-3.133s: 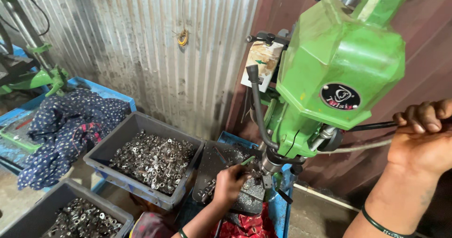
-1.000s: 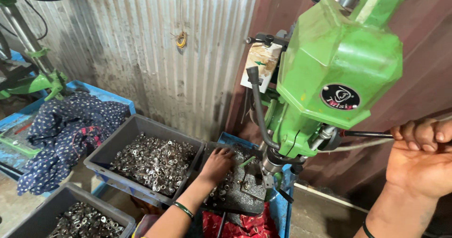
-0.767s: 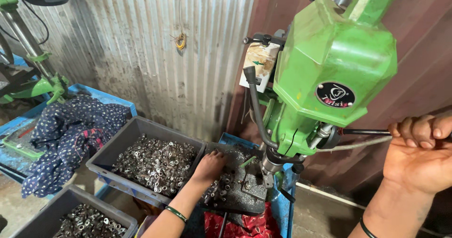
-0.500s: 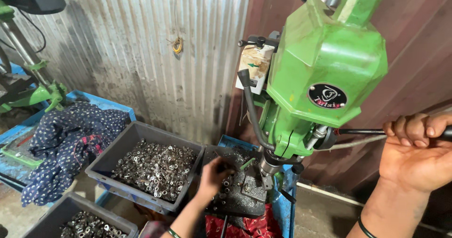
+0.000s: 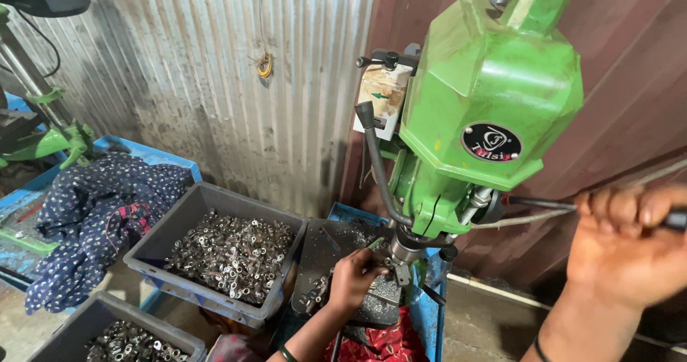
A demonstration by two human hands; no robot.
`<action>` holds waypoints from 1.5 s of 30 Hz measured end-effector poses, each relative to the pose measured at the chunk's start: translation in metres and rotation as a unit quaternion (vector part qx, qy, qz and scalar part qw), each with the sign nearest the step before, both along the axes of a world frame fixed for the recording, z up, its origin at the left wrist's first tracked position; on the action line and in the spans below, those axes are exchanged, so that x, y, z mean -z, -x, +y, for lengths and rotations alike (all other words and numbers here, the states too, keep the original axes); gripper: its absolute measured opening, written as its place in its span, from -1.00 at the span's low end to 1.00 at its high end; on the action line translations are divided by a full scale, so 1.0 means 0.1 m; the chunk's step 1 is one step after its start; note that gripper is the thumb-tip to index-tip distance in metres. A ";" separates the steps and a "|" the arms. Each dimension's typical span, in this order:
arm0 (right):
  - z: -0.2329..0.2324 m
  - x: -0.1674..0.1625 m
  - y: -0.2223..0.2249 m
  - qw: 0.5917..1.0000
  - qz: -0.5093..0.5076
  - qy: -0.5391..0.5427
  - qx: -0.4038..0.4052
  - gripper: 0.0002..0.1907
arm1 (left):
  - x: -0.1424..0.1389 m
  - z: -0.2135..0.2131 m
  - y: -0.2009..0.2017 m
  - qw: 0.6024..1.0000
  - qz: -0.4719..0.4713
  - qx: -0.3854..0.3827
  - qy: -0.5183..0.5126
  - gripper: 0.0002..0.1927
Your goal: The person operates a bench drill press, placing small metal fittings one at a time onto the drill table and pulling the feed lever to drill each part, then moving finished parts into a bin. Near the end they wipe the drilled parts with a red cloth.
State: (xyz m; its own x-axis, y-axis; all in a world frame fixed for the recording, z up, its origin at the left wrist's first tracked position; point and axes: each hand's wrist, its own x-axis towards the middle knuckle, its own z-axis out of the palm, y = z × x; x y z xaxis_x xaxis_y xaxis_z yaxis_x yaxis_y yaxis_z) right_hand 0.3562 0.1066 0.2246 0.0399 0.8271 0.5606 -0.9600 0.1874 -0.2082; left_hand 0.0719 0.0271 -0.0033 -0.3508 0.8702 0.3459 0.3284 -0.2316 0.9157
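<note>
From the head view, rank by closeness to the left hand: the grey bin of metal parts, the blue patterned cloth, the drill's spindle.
1. Drill's spindle, just right of the left hand.
2. Grey bin of metal parts, to its left.
3. Blue patterned cloth, far left.

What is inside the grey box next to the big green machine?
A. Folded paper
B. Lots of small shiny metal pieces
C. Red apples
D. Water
B: the grey bin beside the green drill press is heaped with small silvery metal parts, while the left hand rests under the drill and the right hand grips the feed handle.
</note>
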 end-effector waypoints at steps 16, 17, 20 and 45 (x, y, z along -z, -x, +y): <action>-0.20 1.16 -0.24 0.913 -0.220 -0.156 0.306 -0.64 | -0.07 -0.04 0.05 0.989 0.141 -0.047 0.004 -0.82; -0.21 1.15 -0.24 0.912 -0.227 -0.137 0.313 -0.67 | -0.06 -0.05 0.04 0.989 0.139 -0.049 0.005 -0.82; -0.13 1.07 -0.24 0.901 -0.222 -0.148 0.343 -0.67 | -0.06 -0.05 -0.02 0.989 0.140 -0.055 0.000 -0.84; 0.51 0.22 -0.28 0.952 -0.219 -0.117 0.179 -0.59 | 0.14 -0.22 -0.09 0.997 -0.038 -0.063 -0.002 -0.74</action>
